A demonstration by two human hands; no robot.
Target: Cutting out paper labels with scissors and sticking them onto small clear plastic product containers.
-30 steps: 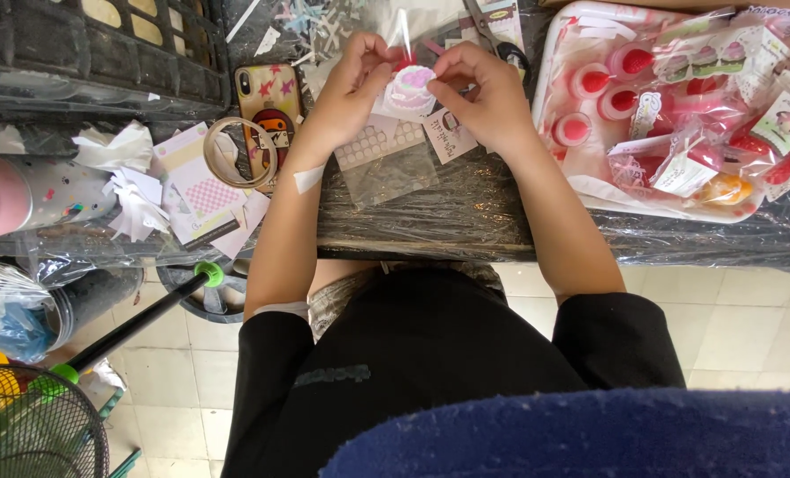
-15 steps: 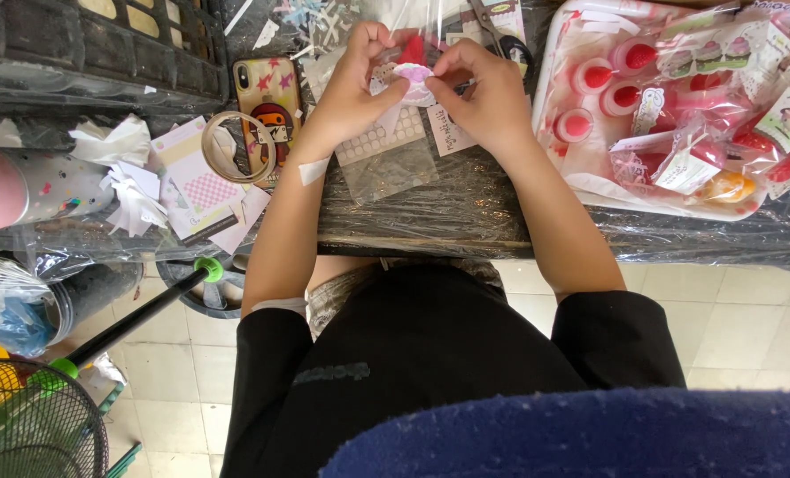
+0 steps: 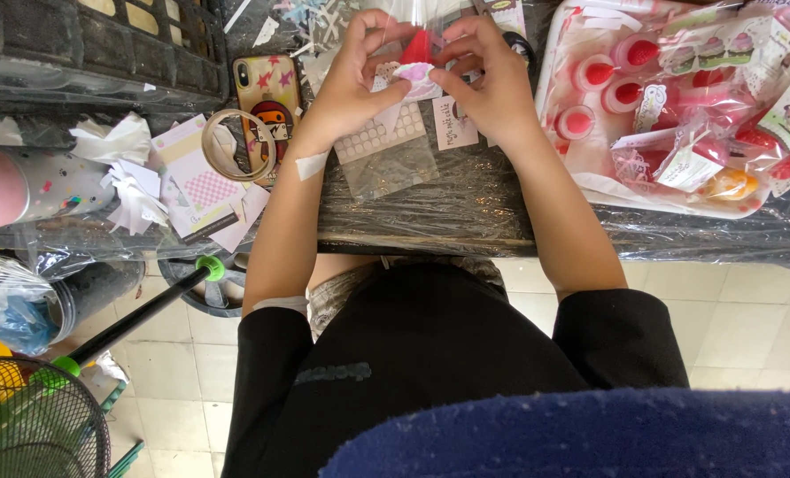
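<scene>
Pink-and-red strawberry trinket [image 3: 419,60] sits pinched between your left hand [image 3: 352,75] and right hand [image 3: 492,75] above the table [image 3: 466,208]; you're bagging it, I judge; next, ease it squarely into the clear bag [image 3: 413,13].

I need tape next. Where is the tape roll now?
In the head view, the tan tape roll lies on the table left of the left hand, overlapping the patterned phone case.

bare plastic-covered surface [image 3: 466,212] lies open below both hands, between the forearms. left of the left hand [image 3: 351,84], a phone [image 3: 269,106], tape ring [image 3: 238,144] and paper scraps [image 3: 200,190] crowd the way. right of the right hand [image 3: 492,84], a tray [image 3: 590,186] of red packets blocks passage.
</scene>
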